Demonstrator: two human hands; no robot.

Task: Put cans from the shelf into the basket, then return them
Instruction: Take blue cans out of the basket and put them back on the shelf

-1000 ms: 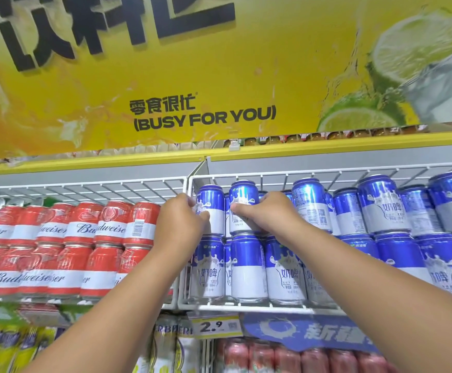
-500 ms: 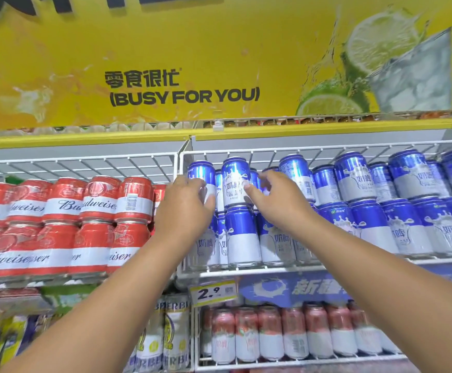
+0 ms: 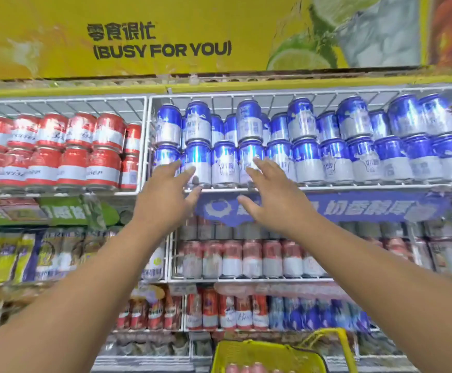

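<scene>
Cans, blue and white (image 3: 224,162), two tiers stacked in a white wire shelf bay (image 3: 273,188); Chinese characters on the labels, too blurred to read. To the left, a second wire bay of red and white cans (image 3: 58,152) with a script label, partly legible as "Bud...", the rest smeared. Above both bays, a yellow banner (image 3: 165,36) printed with four Chinese characters and "(BUSY FOR YOU)", with lime slices pictured at its right end. Below the blue cans, a blue shelf-edge sign (image 3: 354,208) with white characters, unreadable. Lower shelf: pink and white cans (image 3: 251,258); beneath them more red cans and blue ones, lettering blurred.

Left hand (image 3: 165,195): fingers spread, palm toward the shelf, empty, raised in front of the lower tier of blue cans at the left end of their bay. Right hand (image 3: 270,195): likewise spread and empty, just beside the left, before the same tier. Whether either fingertip touches a can, I cannot tell.

Yellow basket (image 3: 267,354): at the bottom edge, below the hands, pinkish can tops showing inside.
</scene>
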